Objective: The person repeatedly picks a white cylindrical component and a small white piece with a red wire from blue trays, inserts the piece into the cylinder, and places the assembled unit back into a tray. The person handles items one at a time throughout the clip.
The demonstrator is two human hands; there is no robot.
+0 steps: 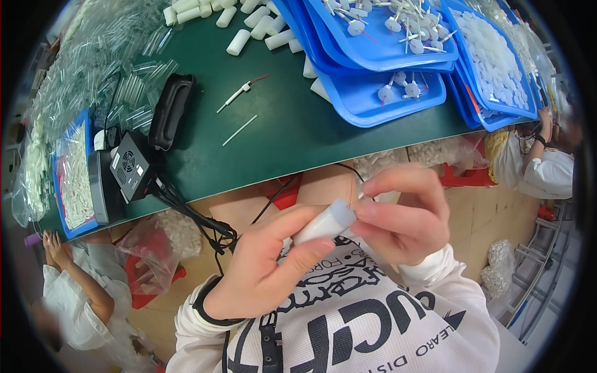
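Over my lap, my left hand (264, 264) is wrapped round a white cylinder (314, 230). A translucent, bluish-white cap (341, 214) sits at its upper right end. My right hand (407, 217) is closed in a pinch beside that cap, with a thin red wire (352, 189) at its fingertips. How the wire joins the cap is too small to tell. Across the edge, on the green table (273, 146), lie a white stick-like part with a red wire (239, 93) and a thin white rod (239, 130).
Blue trays (379, 115) of capped parts are stacked at the far right, beside a tray of white discs (488, 59). White cylinders (239, 42) and clear tubes (93, 68) lie far left. A black device (132, 163) with cables stands left. Other people (81, 292) sit at both sides.
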